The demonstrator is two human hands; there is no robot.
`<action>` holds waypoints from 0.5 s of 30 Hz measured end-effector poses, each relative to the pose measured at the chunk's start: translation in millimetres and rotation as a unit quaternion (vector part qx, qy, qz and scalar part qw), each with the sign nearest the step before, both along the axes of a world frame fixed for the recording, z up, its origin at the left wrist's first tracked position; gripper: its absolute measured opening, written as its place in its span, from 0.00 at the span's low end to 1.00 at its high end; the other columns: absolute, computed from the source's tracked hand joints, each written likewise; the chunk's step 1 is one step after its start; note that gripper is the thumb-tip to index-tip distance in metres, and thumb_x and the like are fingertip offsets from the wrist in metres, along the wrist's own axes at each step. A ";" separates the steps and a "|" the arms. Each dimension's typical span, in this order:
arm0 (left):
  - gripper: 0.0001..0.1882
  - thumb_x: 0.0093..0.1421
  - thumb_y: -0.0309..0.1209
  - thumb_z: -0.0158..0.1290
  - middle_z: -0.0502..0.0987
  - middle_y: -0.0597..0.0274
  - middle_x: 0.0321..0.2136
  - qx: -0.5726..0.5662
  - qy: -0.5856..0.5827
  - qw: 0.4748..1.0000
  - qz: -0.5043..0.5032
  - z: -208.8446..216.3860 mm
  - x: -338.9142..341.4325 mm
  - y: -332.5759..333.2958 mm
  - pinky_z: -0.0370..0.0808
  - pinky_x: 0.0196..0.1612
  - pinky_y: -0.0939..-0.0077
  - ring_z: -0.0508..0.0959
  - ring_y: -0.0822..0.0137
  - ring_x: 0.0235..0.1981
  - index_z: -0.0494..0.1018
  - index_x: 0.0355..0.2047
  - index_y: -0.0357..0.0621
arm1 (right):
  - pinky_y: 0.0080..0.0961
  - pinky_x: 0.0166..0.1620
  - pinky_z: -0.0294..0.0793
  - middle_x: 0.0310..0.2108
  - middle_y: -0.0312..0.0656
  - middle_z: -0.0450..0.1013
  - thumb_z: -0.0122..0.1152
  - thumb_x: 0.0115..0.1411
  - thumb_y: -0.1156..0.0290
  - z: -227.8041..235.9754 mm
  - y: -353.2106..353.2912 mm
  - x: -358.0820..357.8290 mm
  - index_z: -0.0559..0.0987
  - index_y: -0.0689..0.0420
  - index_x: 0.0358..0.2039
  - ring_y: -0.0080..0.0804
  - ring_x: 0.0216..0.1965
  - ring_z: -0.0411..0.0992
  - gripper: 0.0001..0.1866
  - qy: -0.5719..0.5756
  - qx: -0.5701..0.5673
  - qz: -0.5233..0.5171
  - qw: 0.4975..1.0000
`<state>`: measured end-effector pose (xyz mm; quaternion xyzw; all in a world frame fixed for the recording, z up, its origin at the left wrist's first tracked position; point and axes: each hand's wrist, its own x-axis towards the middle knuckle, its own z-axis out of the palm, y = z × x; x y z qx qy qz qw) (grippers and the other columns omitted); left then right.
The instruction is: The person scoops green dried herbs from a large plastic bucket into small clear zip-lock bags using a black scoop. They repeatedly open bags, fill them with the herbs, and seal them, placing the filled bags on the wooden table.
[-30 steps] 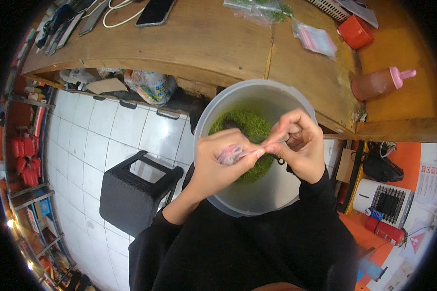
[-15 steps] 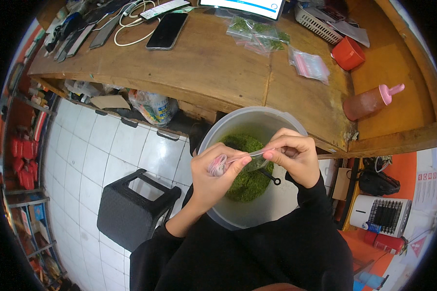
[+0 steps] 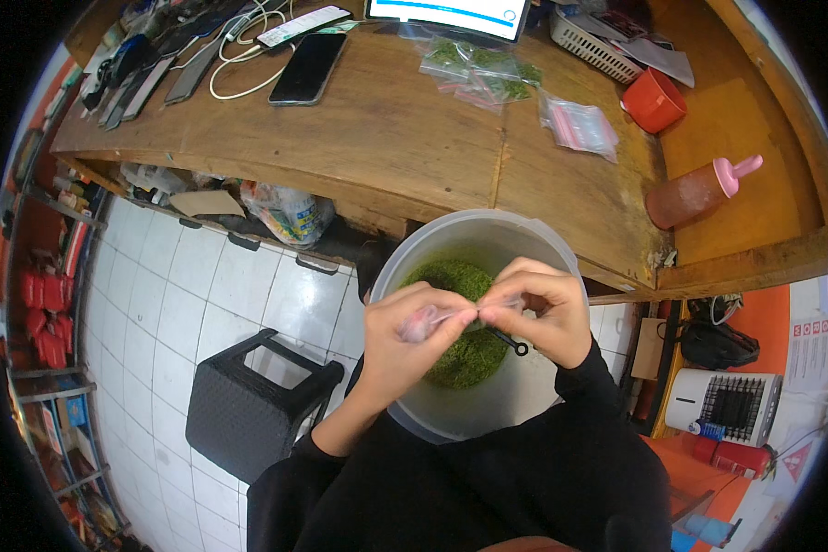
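Over a large translucent bucket (image 3: 388,276), my two hands meet, thumbs and fingertips pinched close together. My left hand (image 3: 391,345) is closed around crumpled clear zip bags (image 3: 419,324) with pink edges. My right hand (image 3: 554,317) pinches the edge of a clear plastic bag stretched between the two hands; part of it shows behind my right fingers. Chopped green plant material (image 3: 465,363) lies in the bucket below. A black handle with a ring end (image 3: 521,349) sticks out beneath my right hand; its other end is hidden.
On the wooden table (image 3: 386,138) lie filled bags of greens (image 3: 474,63), a stack of zip bags (image 3: 581,127), a black phone (image 3: 309,69) and a pink-capped bottle (image 3: 690,195). A red cup (image 3: 653,99) stands near a basket (image 3: 593,46). A black stool (image 3: 258,405) is at left.
My hands have come closer together, my right hand shifting left until the fingertips meet at the bag's edge. The view has moved slightly.
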<state>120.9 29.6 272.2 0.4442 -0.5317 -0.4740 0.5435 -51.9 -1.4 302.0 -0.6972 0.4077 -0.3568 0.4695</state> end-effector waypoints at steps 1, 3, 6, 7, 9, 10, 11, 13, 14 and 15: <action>0.02 0.47 0.23 0.59 0.74 0.64 0.20 -0.005 -0.004 1.000 -0.007 -0.5 0.0 -0.5 0.61 0.23 0.87 0.68 0.79 0.20 0.77 0.23 0.38 | 0.13 0.23 0.64 0.26 0.38 0.71 0.63 0.48 0.75 2.2 0.3 0.6 0.79 0.59 0.24 0.20 0.26 0.68 0.03 -0.005 0.025 0.004 1.000; 0.04 0.47 0.24 0.59 0.74 0.65 0.20 -0.008 -0.015 0.999 -0.030 -2.5 1.7 -0.7 0.64 0.25 0.85 0.70 0.78 0.21 0.76 0.25 0.38 | 0.14 0.22 0.65 0.26 0.38 0.71 0.63 0.48 0.76 6.5 -0.5 -1.9 0.79 0.60 0.24 0.20 0.26 0.69 0.03 0.018 0.063 0.016 0.998; 0.10 0.48 0.24 0.58 0.71 0.66 0.21 0.027 -0.023 0.998 -0.043 -5.5 1.7 1.4 0.66 0.27 0.83 0.70 0.77 0.23 0.73 0.33 0.38 | 0.16 0.22 0.66 0.24 0.37 0.70 0.62 0.47 0.76 18.9 -8.4 -7.1 0.78 0.59 0.23 0.22 0.25 0.70 0.02 0.066 0.016 0.036 0.997; 0.12 0.49 0.24 0.57 0.69 0.66 0.22 0.045 -0.024 0.998 -0.043 -6.7 1.4 2.1 0.66 0.28 0.83 0.69 0.77 0.24 0.72 0.36 0.38 | 0.18 0.23 0.67 0.23 0.37 0.70 0.62 0.46 0.77 23.8 -15.1 -9.2 0.78 0.59 0.23 0.22 0.24 0.70 0.02 0.085 -0.017 0.043 0.995; 0.17 0.51 0.23 0.54 0.67 0.65 0.24 0.025 0.118 0.993 -0.012 -11.0 -2.7 0.6 0.66 0.31 0.82 0.68 0.77 0.25 0.66 0.41 0.38 | 0.22 0.27 0.68 0.19 0.38 0.68 0.61 0.44 0.77 37.9 -32.5 -9.5 0.77 0.57 0.20 0.32 0.24 0.70 0.02 0.178 -0.217 -0.072 0.957; 0.19 0.51 0.23 0.53 0.65 0.65 0.25 0.016 0.186 0.982 0.007 -13.8 -2.9 0.7 0.66 0.32 0.81 0.67 0.76 0.26 0.63 0.43 0.39 | 0.22 0.27 0.68 0.22 0.39 0.70 0.61 0.45 0.76 45.0 -44.2 -9.4 0.77 0.58 0.21 0.33 0.24 0.70 0.02 0.216 -0.319 -0.117 0.915; 0.17 0.53 0.20 0.48 0.66 0.61 0.29 0.019 0.188 0.981 -0.033 -16.7 0.7 -0.5 0.68 0.37 0.79 0.70 0.74 0.30 0.58 0.43 0.39 | 0.26 0.33 0.70 0.28 0.42 0.72 0.63 0.45 0.71 50.0 -52.7 -6.8 0.77 0.58 0.29 0.36 0.29 0.71 0.09 0.211 -0.348 -0.163 0.899; 0.16 0.53 0.19 0.48 0.66 0.61 0.28 -0.012 0.192 0.981 -0.007 -17.5 -5.6 -2.6 0.68 0.39 0.77 0.72 0.73 0.32 0.58 0.41 0.39 | 0.26 0.39 0.70 0.33 0.42 0.71 0.66 0.44 0.67 51.1 -64.2 -2.8 0.75 0.59 0.36 0.34 0.35 0.71 0.18 0.272 -0.426 -0.135 0.852; 0.15 0.53 0.19 0.49 0.67 0.61 0.28 -0.029 0.193 0.981 0.007 -17.3 -7.7 -3.1 0.68 0.41 0.77 0.72 0.72 0.34 0.59 0.40 0.40 | 0.27 0.41 0.69 0.35 0.43 0.71 0.67 0.43 0.65 47.9 -61.1 -1.7 0.74 0.59 0.38 0.35 0.37 0.71 0.22 0.268 -0.407 -0.097 0.868; 0.15 0.52 0.19 0.50 0.67 0.61 0.29 -0.016 0.206 0.978 0.015 -15.7 -7.6 -2.2 0.69 0.41 0.77 0.73 0.72 0.35 0.59 0.39 0.39 | 0.28 0.43 0.69 0.37 0.44 0.70 0.68 0.42 0.62 44.8 -57.7 -1.0 0.72 0.59 0.41 0.36 0.39 0.70 0.25 0.263 -0.384 -0.059 0.883</action>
